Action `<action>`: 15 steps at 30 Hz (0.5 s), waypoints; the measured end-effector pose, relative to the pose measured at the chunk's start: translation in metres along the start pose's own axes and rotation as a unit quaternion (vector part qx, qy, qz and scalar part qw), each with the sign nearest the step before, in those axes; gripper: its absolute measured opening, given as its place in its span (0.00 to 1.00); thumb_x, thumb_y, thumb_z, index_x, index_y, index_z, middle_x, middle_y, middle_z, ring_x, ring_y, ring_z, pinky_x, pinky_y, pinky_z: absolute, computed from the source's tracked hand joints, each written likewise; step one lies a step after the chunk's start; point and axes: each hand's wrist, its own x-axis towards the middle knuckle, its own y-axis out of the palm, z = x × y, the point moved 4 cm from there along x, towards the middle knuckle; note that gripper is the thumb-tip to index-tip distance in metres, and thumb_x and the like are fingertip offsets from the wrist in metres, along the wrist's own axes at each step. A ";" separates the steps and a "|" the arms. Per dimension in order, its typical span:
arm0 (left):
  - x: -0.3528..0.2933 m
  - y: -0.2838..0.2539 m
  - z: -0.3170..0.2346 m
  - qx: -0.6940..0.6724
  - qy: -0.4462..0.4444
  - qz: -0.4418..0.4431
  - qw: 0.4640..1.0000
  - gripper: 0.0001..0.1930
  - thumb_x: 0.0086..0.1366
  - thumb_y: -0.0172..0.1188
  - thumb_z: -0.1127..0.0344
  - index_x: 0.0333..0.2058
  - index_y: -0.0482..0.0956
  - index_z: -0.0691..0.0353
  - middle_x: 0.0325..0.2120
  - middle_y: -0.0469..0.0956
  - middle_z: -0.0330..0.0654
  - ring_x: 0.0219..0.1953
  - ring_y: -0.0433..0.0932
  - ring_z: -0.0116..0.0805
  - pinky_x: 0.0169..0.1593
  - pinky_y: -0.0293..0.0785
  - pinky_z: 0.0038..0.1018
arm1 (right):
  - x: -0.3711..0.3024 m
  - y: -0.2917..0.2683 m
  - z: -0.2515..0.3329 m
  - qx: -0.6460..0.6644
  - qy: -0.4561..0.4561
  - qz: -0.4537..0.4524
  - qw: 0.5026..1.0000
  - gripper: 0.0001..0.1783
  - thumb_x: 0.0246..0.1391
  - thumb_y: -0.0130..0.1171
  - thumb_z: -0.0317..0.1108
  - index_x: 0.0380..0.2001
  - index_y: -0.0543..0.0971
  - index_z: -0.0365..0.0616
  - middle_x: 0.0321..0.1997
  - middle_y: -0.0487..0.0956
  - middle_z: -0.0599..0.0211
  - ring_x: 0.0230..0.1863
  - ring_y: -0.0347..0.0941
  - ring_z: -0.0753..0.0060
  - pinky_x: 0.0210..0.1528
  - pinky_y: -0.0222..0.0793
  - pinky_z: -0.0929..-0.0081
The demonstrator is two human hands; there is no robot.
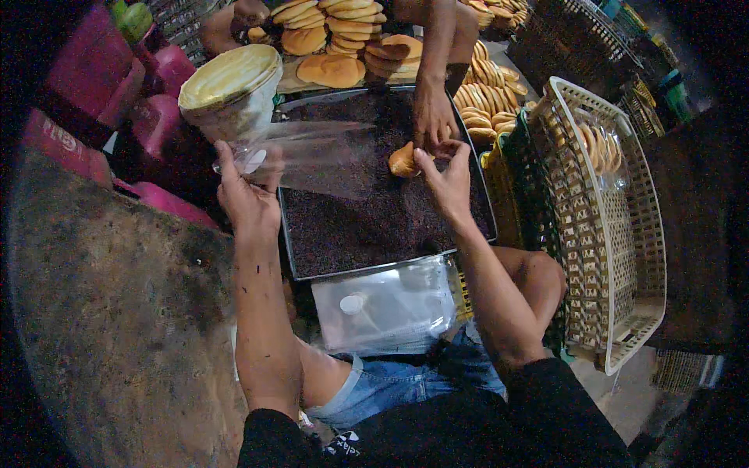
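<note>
My left hand (251,187) grips one end of a clear plastic bag (328,152), which stretches out over a wide metal tray (287,234). Dark fine granules (367,226) fill that tray. Over its right side, my right hand (449,175) pinches a small golden bun (402,161) between thumb and fingers. Another person's hand (433,113) reaches down from the far side, close to my right fingers; whether it also touches the bun is hard to tell. A stack of flat clear bags (382,304) lies near my lap, below the tray's near edge.
Round buns (331,70) are piled beyond the tray, with rows of more buns (488,97) at the far right. A pale bucket (232,90) stands at the far left beside pink containers (160,132). A cream plastic crate (616,234) on the right holds bagged buns.
</note>
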 end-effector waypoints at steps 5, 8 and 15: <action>-0.027 0.007 -0.014 0.055 0.045 0.050 0.996 0.36 0.69 0.45 0.33 0.51 0.70 0.65 0.39 0.81 0.53 0.42 0.84 0.46 0.42 0.83 0.39 | -0.008 0.049 -0.025 -0.146 0.063 -0.155 0.975 0.60 0.38 0.74 0.62 0.63 0.58 0.33 0.64 0.64 0.43 0.67 0.59 0.43 0.66 0.54 0.42; -0.024 0.001 -0.016 0.022 0.021 0.064 0.998 0.38 0.68 0.44 0.32 0.53 0.69 0.67 0.40 0.81 0.51 0.44 0.83 0.49 0.47 0.81 0.44 | -0.024 0.078 -0.024 -0.186 0.144 -0.148 0.961 0.66 0.38 0.71 0.66 0.68 0.51 0.35 0.69 0.58 0.45 0.73 0.49 0.44 0.68 0.42 0.28; -0.020 -0.007 -0.013 0.001 0.140 0.029 0.990 0.37 0.70 0.45 0.34 0.53 0.69 0.70 0.54 0.74 0.50 0.58 0.73 0.46 0.62 0.69 0.45 | -0.013 0.026 -0.060 -0.144 0.210 -0.162 0.953 0.31 0.50 0.66 0.52 0.50 0.77 0.40 0.48 0.81 0.53 0.52 0.77 0.52 0.56 0.69 0.51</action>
